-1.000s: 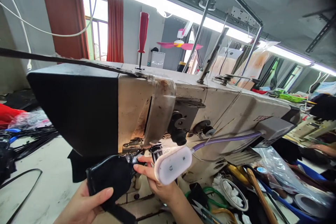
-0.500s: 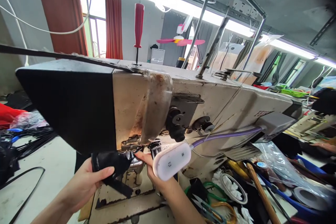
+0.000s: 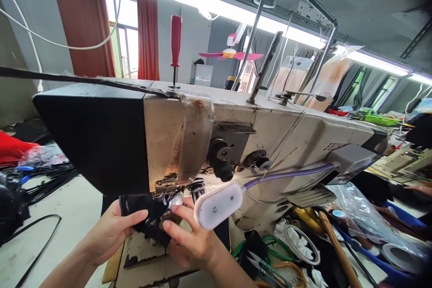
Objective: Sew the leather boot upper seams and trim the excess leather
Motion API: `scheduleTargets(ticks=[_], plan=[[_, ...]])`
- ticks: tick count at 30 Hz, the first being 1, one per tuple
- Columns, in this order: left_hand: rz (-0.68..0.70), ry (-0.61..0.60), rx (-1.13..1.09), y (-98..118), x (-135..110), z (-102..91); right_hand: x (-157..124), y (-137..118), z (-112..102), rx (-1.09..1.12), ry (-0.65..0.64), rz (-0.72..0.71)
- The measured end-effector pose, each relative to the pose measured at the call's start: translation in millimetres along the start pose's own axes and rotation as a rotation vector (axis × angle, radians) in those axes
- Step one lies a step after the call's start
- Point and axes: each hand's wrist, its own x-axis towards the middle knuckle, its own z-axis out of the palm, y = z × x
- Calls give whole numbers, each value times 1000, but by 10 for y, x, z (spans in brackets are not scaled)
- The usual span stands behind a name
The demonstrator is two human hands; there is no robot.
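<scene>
A worn cream sewing machine [image 3: 276,144] with a black end cover fills the middle of the view. Under its head, my left hand [image 3: 110,234] grips a piece of black fabric [image 3: 148,216], thumb on top. My right hand [image 3: 189,243] pinches the same black fabric just below the presser foot [image 3: 170,198], fingers curled against it. A white oval lamp [image 3: 214,206] on a purple flexible neck hangs right above my right hand and hides part of its fingers.
A red-handled screwdriver [image 3: 175,47] stands upright on the machine's top. Scissors, green rings, tape rolls and plastic bags [image 3: 303,252] crowd the table at the right. Black straps and cords [image 3: 37,180] lie at the left. A thread stand [image 3: 270,22] rises behind.
My right hand has dropped from the needle area down onto the fabric. The left hand has pushed the black fabric closer under the presser foot.
</scene>
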Motion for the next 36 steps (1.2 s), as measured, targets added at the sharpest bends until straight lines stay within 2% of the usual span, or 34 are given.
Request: scheduleTargets(ticks=[2, 5, 11, 16, 20, 24, 26, 30, 33, 36], plan=[[19, 12, -21, -19, -15, 26, 25, -47, 17, -45, 25, -73], [28, 65, -73, -58, -56, 108, 33, -87, 14, -116, -3, -139], [24, 257, -191, -192, -166, 217, 86, -98, -109, -98, 63, -149], [46, 389, -106, -308, -331, 248, 121, -80, -190, -59, 48, -192], [1, 418, -89, -303, -397, 275, 117, -27, -184, -69, 59, -146], [-21, 524, -188, -259, -373, 421, 89, 52, -150, -131, 110, -187], [-11, 583, -228, -255, -344, 534, 62, 82, -140, -152, 107, -146], [37, 642, -205, -292, -265, 663, -41, 126, -108, -120, 39, 45], [70, 654, -121, -337, -203, 629, -164, 190, -16, -137, -39, 177], [137, 686, -22, -375, -144, 562, -280, 285, 133, -171, -53, 289]])
